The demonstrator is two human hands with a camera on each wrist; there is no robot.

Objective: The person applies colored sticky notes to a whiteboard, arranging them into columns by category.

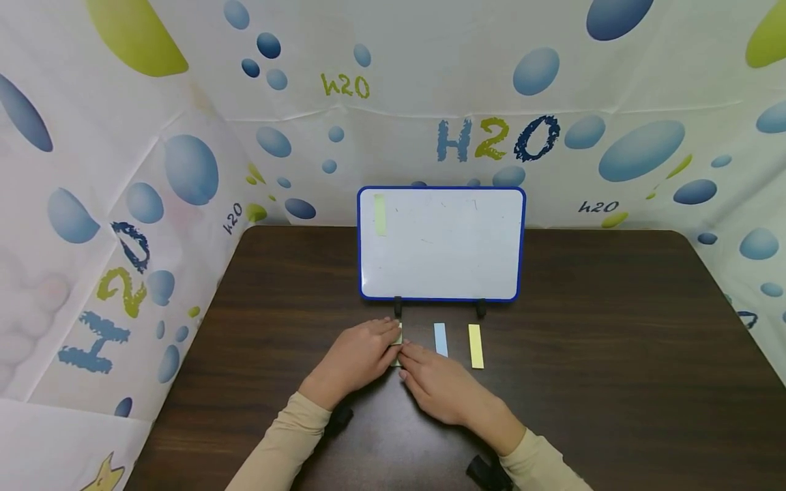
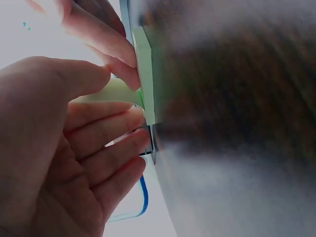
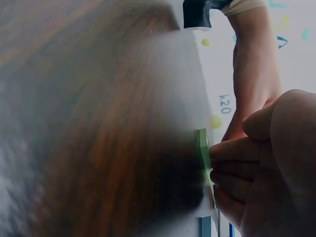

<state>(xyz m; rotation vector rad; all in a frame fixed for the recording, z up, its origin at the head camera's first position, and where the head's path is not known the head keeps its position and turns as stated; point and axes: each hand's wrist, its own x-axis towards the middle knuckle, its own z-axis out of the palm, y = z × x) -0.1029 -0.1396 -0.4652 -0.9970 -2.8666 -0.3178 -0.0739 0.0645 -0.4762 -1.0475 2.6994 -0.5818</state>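
Observation:
A thin pad of green sticky notes (image 2: 145,74) lies on the table, mostly covered by my two hands in the head view. My left hand (image 1: 362,351) comes in from the left, its extended fingers over the pad. From the right, my right hand (image 1: 442,385) reaches in with fairly straight fingertips at the same pad, close against the left thumb. In the right wrist view the fingers (image 3: 232,148) meet the edge of the pad (image 3: 203,148). Between the hands, a pale green strip (image 2: 116,91) shows above the pad in the left wrist view.
A blue-framed whiteboard (image 1: 439,259) stands behind the hands on black feet, with a green strip (image 1: 380,215) at its upper left. A blue note pad (image 1: 440,339) and a yellow one (image 1: 475,346) lie right of the green pad on the dark wooden table (image 1: 614,341).

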